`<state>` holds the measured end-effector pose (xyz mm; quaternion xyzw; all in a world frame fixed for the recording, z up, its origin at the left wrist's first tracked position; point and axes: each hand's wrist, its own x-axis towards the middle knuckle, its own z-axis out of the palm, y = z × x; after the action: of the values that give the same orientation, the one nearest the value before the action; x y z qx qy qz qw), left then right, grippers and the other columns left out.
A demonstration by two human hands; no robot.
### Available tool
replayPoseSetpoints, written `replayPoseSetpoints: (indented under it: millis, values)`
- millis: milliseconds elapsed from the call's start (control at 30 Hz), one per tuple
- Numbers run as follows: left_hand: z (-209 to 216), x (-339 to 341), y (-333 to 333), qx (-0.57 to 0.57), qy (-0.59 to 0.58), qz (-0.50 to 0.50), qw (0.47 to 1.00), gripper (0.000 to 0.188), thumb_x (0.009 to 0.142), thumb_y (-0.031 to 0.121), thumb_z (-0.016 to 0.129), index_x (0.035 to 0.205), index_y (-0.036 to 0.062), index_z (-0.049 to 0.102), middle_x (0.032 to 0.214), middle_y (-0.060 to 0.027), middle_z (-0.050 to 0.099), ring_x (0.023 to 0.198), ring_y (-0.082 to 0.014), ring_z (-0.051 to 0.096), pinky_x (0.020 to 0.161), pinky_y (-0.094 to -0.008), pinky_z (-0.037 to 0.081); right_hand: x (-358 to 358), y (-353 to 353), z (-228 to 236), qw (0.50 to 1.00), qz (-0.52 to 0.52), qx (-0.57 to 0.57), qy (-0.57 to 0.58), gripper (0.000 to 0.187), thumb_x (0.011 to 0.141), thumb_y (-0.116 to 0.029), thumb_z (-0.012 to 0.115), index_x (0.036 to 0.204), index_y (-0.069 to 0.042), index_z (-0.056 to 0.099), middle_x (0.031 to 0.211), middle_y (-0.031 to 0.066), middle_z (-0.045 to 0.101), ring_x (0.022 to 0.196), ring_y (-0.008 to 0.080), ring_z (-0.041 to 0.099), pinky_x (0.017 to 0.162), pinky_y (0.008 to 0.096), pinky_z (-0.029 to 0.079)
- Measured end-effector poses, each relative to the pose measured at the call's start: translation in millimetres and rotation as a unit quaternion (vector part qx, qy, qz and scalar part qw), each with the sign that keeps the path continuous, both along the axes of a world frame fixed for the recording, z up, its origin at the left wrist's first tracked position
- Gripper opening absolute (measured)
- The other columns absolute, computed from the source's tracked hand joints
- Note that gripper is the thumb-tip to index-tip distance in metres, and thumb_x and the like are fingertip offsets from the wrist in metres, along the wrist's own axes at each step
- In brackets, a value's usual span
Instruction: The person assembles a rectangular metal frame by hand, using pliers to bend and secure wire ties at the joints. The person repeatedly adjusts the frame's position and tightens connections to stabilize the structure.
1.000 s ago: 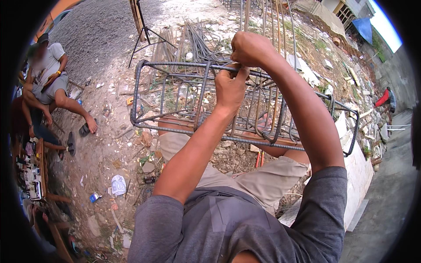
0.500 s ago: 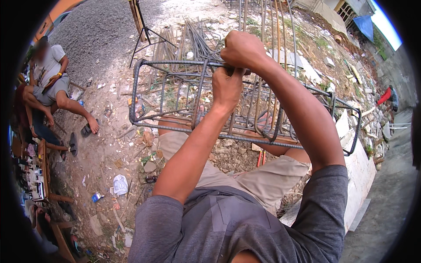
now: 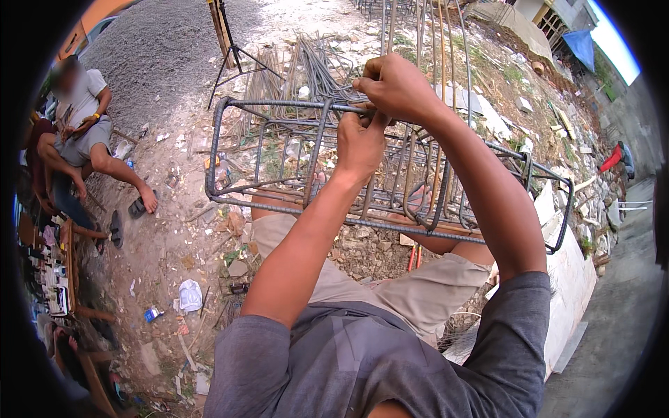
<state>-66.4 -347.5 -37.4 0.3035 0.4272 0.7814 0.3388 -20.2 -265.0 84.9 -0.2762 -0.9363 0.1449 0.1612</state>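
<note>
A rebar cage (image 3: 268, 202) of dark ribbed bars and bent stirrups lies crosswise in front of me, over my legs. My left hand (image 3: 361, 145) is closed at the cage's top bar, its thumb and fingers bunched there. Just above it and to the right, my right hand (image 3: 398, 89) is curled, thumb against bent fingers. What my right fingers pinch, if anything, is hidden. The two hands nearly touch at the top bar. Long thin rods (image 3: 440, 49) rise behind my right wrist.
Two red handles (image 3: 415, 258) show on the ground between my legs. A bundle of loose rods (image 3: 317, 66) and a black tripod (image 3: 235, 59) are beyond the cage. At the left sits another person (image 3: 87, 111). A pale board (image 3: 575, 279) lies at right.
My right hand has turned and lowered slightly, its fingers loosening from a tight fist. My left hand stays at the top bar. The seated person's hand has shifted.
</note>
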Motion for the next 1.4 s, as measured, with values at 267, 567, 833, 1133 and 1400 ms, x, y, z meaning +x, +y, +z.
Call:
replayPoseSetpoints:
  millis: [267, 567, 833, 1133, 1400]
  values:
    - [-3.6, -2.3, 5.4, 0.055, -0.076, -0.078, 0.992, 0.023, 0.100, 0.024, 0.075, 0.097, 0.0060, 0.062, 0.076, 0.0037, 0.059, 0.053, -0.0016, 0.043, 0.046, -0.0234, 0.029, 6.1, 9.5, -1.7, 0.997, 0.024, -0.052, 0.058, 0.032, 0.092, -0.029, 0.076, 0.081, 0.001, 0.073, 0.059, 0.0077, 0.063, 0.055, 0.0140, 0.059, 0.056, 0.0351, 0.047]
    - [1.8, -2.5, 2.4, 0.038, -0.131, -0.092, 0.986, 0.016, 0.100, 0.019, 0.074, 0.105, 0.0065, 0.065, 0.080, 0.0027, 0.062, 0.058, -0.0017, 0.047, 0.049, -0.0224, 0.033, 51.7, -3.8, -7.3, 0.985, 0.029, -0.128, 0.111, 0.030, 0.098, -0.025, 0.072, 0.089, 0.004, 0.073, 0.068, 0.0095, 0.066, 0.064, 0.0138, 0.058, 0.061, 0.0361, 0.047]
    - [0.1, -13.6, -2.5, 0.021, -0.123, -0.133, 0.983, 0.020, 0.102, 0.024, 0.068, 0.101, 0.0043, 0.066, 0.081, -0.0003, 0.065, 0.058, -0.0041, 0.050, 0.051, -0.0244, 0.036, 88.5, -21.0, -40.1, 0.978, 0.082, 0.008, 0.190, 0.009, 0.090, -0.011, 0.068, 0.092, -0.002, 0.070, 0.084, 0.0149, 0.066, 0.079, 0.0358, 0.066, 0.071, 0.0453, 0.049]
    - [3.7, -6.8, -0.6, 0.001, -0.119, -0.095, 0.988, 0.010, 0.099, 0.012, 0.070, 0.104, 0.0051, 0.065, 0.082, -0.0001, 0.066, 0.061, -0.0042, 0.052, 0.052, -0.0236, 0.039, 102.9, -38.4, -46.7, 0.956, 0.101, 0.228, 0.155, 0.014, 0.084, -0.007, 0.070, 0.097, -0.007, 0.075, 0.077, 0.0078, 0.066, 0.083, 0.0277, 0.066, 0.085, 0.0413, 0.044]
    - [10.7, -7.0, -11.7, 0.019, -0.123, -0.111, 0.986, 0.018, 0.091, 0.004, 0.069, 0.107, 0.0000, 0.062, 0.075, 0.0001, 0.061, 0.059, -0.0050, 0.048, 0.054, -0.0237, 0.035, 96.7, -44.2, -28.5, 0.996, -0.006, 0.082, 0.041, 0.020, 0.085, -0.015, 0.065, 0.098, -0.004, 0.075, 0.087, 0.0172, 0.074, 0.074, 0.0358, 0.068, 0.086, 0.0441, 0.046]
